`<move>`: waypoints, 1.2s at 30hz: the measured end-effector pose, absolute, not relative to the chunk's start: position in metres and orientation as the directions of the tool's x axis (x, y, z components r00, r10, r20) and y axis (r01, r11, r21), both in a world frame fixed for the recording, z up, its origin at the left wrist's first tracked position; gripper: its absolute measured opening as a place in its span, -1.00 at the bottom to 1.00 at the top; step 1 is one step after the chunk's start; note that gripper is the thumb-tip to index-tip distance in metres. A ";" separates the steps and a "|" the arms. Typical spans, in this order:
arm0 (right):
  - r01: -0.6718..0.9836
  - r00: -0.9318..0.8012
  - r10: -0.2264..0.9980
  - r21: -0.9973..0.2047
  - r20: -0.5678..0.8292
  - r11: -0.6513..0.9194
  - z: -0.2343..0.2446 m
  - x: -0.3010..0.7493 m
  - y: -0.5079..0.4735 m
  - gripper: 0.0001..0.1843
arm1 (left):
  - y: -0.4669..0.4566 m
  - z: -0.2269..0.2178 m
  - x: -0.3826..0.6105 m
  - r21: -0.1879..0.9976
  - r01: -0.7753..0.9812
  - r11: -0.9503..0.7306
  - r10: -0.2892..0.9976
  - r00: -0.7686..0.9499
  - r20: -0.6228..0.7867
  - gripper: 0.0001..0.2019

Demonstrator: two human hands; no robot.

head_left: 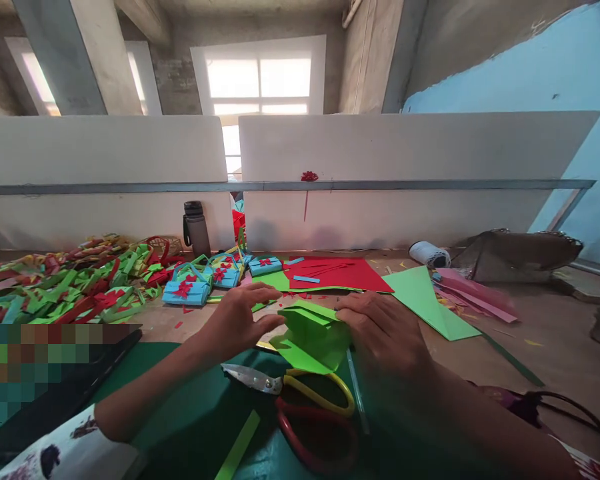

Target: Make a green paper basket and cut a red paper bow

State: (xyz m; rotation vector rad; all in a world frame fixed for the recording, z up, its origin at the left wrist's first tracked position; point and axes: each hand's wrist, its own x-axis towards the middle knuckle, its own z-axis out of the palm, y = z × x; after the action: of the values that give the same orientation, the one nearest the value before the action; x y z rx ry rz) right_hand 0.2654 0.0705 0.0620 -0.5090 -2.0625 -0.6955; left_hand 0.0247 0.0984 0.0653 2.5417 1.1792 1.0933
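My left hand (243, 317) and my right hand (380, 330) both grip a folded piece of light green paper (313, 333) held just above a dark green sheet (180, 393) on the table. The left fingers pinch its left side, the right fingers press its right side. Scissors with a yellow and a red handle (305, 403) lie directly below the folded paper, blades pointing left. A thin pen or stick (356, 387) lies beside the scissors.
Small blue paper baskets with red bows (186, 291) stand behind my left hand, next to a heap of coloured paper strips (70, 280). Red (340, 273) and green (425, 300) sheets, pink strips (475, 297), a tape roll (429, 254), a bottle (196, 228) and white partitions (405, 173) are behind.
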 end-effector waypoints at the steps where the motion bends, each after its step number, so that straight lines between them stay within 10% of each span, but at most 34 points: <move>1: 0.576 -0.531 0.097 0.276 0.842 0.769 0.061 0.265 0.070 -0.80 | 0.100 0.063 0.026 0.351 0.626 -0.697 0.695 0.465 0.549 -0.71; 10: 0.501 -0.549 0.073 0.257 0.833 0.827 0.060 0.261 0.060 -0.73 | 0.101 0.056 0.032 -0.018 0.672 -0.740 0.567 0.638 0.521 -0.84; 19: 0.485 -0.564 0.113 0.217 0.818 0.847 0.059 0.261 0.058 -0.75 | 0.101 0.053 0.032 -0.120 0.680 -0.723 0.514 0.647 0.563 -0.78; 36: 0.483 -0.623 0.090 0.291 0.777 0.826 0.062 0.258 0.055 -0.74 | 0.088 0.055 0.043 0.270 0.514 -0.814 0.541 0.503 0.674 -0.68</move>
State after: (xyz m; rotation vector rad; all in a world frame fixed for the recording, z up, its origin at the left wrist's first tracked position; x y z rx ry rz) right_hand 0.2582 0.0551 0.0620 -0.4177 -2.1922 -0.6179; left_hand 0.0426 0.0881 0.0550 2.6941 0.9454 1.2267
